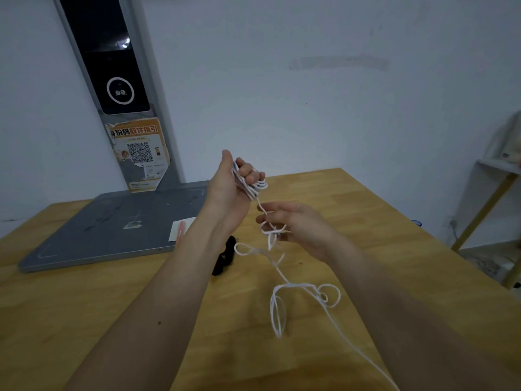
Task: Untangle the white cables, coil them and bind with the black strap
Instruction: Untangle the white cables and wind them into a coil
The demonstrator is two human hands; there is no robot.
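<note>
While the left hand (pixel 234 182) clenches a small coil of white cable (pixel 255 187) raised above the bench (pixel 84 306), the right hand (pixel 293 224) just below pinches the strand at a knot; loose loops (pixel 277 306) trail down onto the wood, likely snarled; pulling hard could tighten those knots, or drag turns off the coil; the black strap (pixel 225 256) lies near the left forearm, unused.

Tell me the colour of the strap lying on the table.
Black; the strap shows in the head view, on the wooden table.
</note>
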